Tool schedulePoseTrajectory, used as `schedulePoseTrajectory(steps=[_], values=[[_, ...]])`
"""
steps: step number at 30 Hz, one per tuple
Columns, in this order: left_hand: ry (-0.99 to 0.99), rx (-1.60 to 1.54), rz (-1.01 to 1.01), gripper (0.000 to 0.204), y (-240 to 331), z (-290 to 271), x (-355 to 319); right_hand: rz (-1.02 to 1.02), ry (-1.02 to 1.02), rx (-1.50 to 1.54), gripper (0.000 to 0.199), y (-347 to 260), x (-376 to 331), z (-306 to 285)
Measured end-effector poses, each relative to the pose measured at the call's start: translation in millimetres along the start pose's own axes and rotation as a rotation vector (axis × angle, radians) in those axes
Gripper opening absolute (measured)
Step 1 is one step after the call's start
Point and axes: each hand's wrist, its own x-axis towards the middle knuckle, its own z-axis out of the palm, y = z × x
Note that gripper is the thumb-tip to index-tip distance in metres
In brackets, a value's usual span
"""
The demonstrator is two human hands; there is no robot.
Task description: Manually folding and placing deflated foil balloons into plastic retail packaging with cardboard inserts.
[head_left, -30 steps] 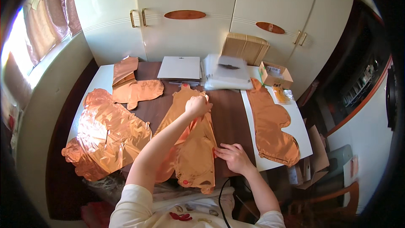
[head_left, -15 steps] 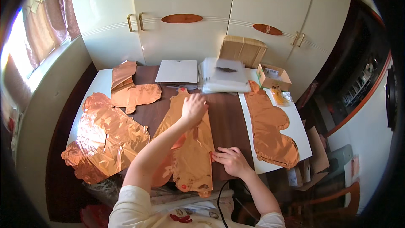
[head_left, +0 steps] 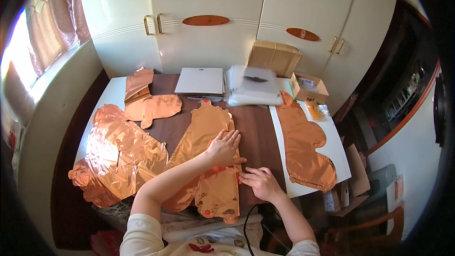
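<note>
A flat copper-coloured foil balloon [head_left: 198, 127] lies partly folded in front of me, its reddish side showing in places. My left hand [head_left: 223, 150] rests palm down on the middle of it, fingers stretched out and thumb toward the right edge. Just right of that edge, my right hand [head_left: 262, 183] lies on the table with its fingers extended, their tips touching the foil. My two hands are close together but apart. What is under my left palm is hidden.
More flat foil balloons lie around: a large crinkled one [head_left: 121, 154] at left, a folded one [head_left: 154, 106] behind it, and a wavy one [head_left: 307, 144] at right on a white board [head_left: 303, 188]. White cards [head_left: 199, 81], clear plastic bags [head_left: 258, 92] and a small carton [head_left: 308, 87] stand at the back.
My left hand has slid from the far part of the balloon toward me, down to its middle by the right edge. My right hand has stayed nearly in place.
</note>
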Motion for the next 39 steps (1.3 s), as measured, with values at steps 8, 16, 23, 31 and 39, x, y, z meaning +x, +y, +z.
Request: schedulePoseTrajectory(steps=[8,16,23,31,39], values=[[-0.114,0.023,-0.115,0.114,-20.6,-15.6,23.0,0.012,-0.004,0.015,0.032,1.3,-3.5,2.2],[-0.283,0.111,-0.119,0.133,-46.4,-21.7,47.6,-0.025,-0.006,0.002,0.027,1.8,3.7,-2.5],[-0.34,0.095,-0.159,0.139,-43.8,-13.3,50.8,-0.108,0.029,-0.125,0.028,25.9,36.2,-13.1],[-0.302,0.09,-0.156,0.137,-41.3,-15.0,47.8,-0.154,-0.147,-0.155,0.034,32.6,26.2,-12.7],[-0.265,0.078,-0.152,0.139,-42.4,-13.3,45.2,-0.244,-0.197,-0.166,0.034,23.0,13.5,-22.4]])
